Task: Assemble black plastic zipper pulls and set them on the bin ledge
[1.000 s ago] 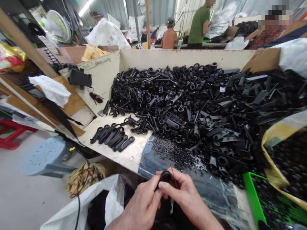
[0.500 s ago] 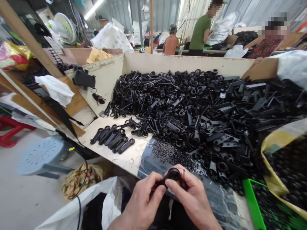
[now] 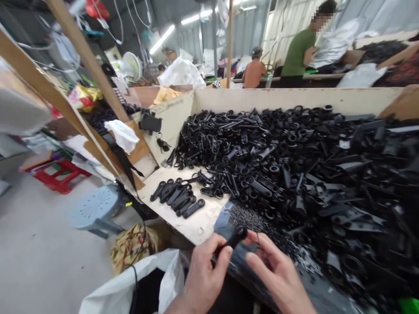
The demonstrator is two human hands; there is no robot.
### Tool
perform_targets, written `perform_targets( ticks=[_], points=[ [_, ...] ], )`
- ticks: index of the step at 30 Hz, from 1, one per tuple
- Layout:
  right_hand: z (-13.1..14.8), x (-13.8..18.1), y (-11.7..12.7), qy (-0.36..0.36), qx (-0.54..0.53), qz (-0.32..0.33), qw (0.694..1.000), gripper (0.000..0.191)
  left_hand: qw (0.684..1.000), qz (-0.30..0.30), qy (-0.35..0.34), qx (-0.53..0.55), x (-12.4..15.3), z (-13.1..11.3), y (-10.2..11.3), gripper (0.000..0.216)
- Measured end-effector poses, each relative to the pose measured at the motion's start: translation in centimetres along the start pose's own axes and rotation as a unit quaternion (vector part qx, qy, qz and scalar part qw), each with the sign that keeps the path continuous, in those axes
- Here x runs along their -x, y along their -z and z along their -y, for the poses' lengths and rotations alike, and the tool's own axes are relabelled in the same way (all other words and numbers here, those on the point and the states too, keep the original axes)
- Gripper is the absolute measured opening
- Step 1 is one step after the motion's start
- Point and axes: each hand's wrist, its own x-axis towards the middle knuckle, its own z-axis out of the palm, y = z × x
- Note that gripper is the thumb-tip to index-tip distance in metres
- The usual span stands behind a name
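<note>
My left hand (image 3: 208,267) is closed around a black plastic lever-shaped part with a round end (image 3: 238,233), which points up and away from me. Close beside that end is my right hand (image 3: 278,268), its thumb apart from the bent fingers. A thin dark mark shows by the right fingertips, too small to make out. Several similar black parts (image 3: 194,208) lie side by side on the pale board to the left. Beyond my hands, small dark pieces (image 3: 248,218) and a patch of silvery pieces (image 3: 307,258) are spread over the dark sheet (image 3: 242,266).
A large heap of black plastic parts (image 3: 262,144) fills the walled bench. Keys (image 3: 163,144) hang on its left wall (image 3: 178,117). A white sack (image 3: 173,270) opens below my left hand; a blue stool (image 3: 94,205) stands further left. Other people (image 3: 299,52) work behind the bench.
The view has swung left, so the bench appears further right. My right hand has let go of the black part and moved slightly away; the left hand still holds it.
</note>
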Motion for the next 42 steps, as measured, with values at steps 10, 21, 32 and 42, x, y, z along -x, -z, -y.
perform_targets(
  ticks=[10,21,32,42],
  points=[
    [1.7,-7.2,3.9,0.147,0.309,-0.112,0.933,0.034,0.841,-0.226,-0.11,-0.478,-4.8,7.4,4.0,0.022],
    [2.5,-12.2,5.0,0.112,0.462,-0.142,0.868,0.011,0.918,-0.249,-0.105,-0.291,-4.9,6.0,2.2,0.031],
    [2.3,-0.9,2.3,0.112,0.33,0.052,0.936,0.013,0.843,-0.003,0.278,0.461,-2.6,-0.7,-4.9,0.061],
    [1.6,-10.0,4.1,0.062,0.58,-0.027,0.812,0.02,0.762,0.117,0.367,0.52,-2.0,-0.7,-2.8,0.043]
  ],
)
